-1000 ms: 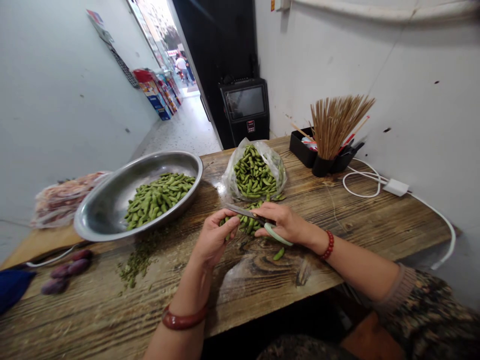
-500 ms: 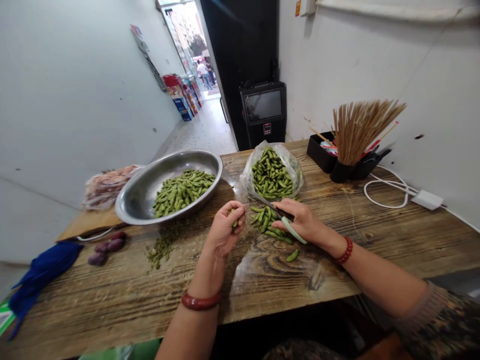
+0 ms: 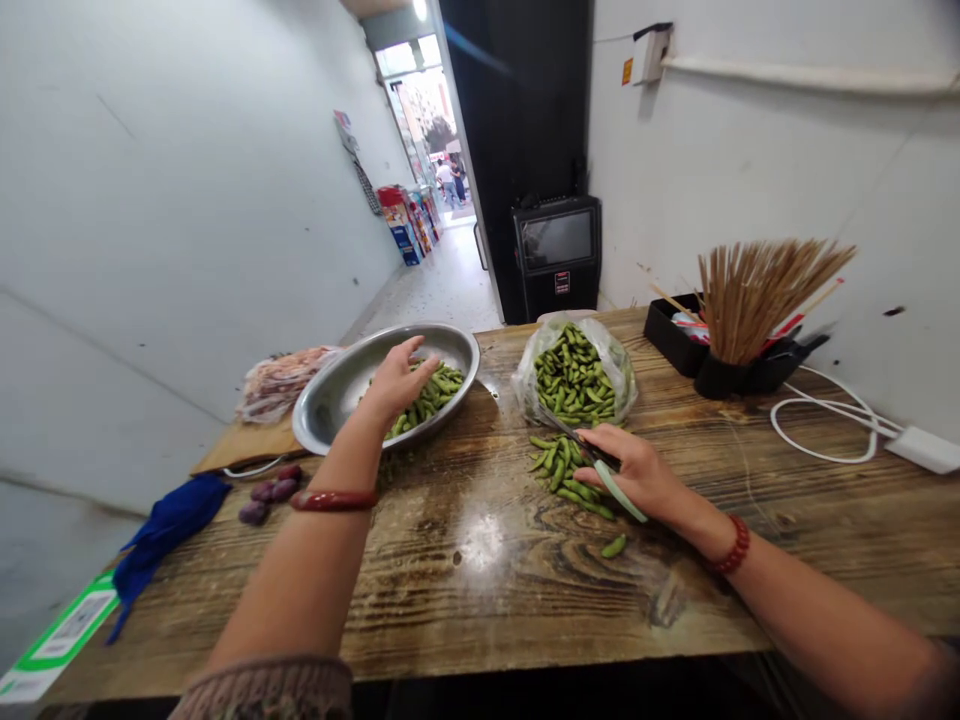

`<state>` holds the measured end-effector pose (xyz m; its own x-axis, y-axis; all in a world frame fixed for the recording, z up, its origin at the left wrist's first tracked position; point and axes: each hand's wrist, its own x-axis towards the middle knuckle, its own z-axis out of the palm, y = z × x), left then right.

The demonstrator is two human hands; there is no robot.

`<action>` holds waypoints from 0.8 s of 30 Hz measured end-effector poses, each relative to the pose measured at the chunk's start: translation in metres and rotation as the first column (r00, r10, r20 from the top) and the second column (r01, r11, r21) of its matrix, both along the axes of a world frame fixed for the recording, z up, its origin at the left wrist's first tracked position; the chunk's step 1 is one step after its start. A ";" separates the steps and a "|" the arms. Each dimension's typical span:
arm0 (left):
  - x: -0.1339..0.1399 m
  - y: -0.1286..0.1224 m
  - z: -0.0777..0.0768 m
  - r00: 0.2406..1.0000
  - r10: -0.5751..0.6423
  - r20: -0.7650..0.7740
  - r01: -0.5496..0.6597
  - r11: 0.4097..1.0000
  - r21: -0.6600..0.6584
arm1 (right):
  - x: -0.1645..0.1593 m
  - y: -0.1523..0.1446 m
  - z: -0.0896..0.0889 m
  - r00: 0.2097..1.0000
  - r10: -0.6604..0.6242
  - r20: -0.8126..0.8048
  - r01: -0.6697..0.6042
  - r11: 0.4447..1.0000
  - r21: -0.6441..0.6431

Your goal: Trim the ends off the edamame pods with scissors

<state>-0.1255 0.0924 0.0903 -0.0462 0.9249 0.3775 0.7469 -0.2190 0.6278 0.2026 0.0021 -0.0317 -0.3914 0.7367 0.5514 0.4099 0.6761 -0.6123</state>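
My left hand reaches over a wide metal basin, its fingers spread and nothing in them. Green edamame pods lie in the basin below the hand, which partly hides them. In my right hand is a pair of scissors with pale green handles, the blades pointing left and away from me. Under the blades is a small pile of loose pods on the wooden table. Just behind the pile stands a clear plastic bag full of pods. One single pod lies nearer me.
Small purple-red bulbs and a blue cloth lie at the left, near a bag of meat on a board. Black holders with a bundle of thin sticks and a white cable are at the right.
My left hand has moved left and away from me, from beside the pods to over the basin, and its fingers have opened. My right hand still holds the scissors over the pile.
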 end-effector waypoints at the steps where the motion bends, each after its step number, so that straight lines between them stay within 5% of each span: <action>1: -0.010 0.000 0.000 0.996 -0.017 -0.091 0.014 1.000 -0.026 | 0.000 0.000 -0.001 1.000 -0.003 0.003 0.003 1.000 0.004; 6: -0.046 -0.021 -0.001 0.826 -0.285 -0.486 0.177 0.950 -0.256 | -0.002 -0.002 -0.004 1.000 -0.005 0.024 0.005 1.000 -0.004; 11: -0.064 -0.018 -0.006 0.683 -0.502 -0.530 0.210 0.830 -0.517 | -0.002 0.000 -0.007 0.999 -0.003 0.048 0.003 1.000 -0.002; 18: -0.084 0.032 -0.030 0.733 -0.266 -0.626 0.039 0.935 -0.352 | 0.000 0.004 -0.012 0.999 -0.031 0.018 0.031 0.999 0.030; 24: -0.098 0.054 -0.045 0.749 -0.144 -0.646 -0.049 0.961 -0.272 | 0.000 0.002 -0.008 0.998 -0.042 0.037 0.042 0.999 -0.009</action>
<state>-0.2231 0.1462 0.0458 0.1690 0.9845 0.0478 0.9851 -0.1703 0.0246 0.2030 0.0039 -0.0392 -0.3798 0.7581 0.5301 0.4603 0.6519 -0.6026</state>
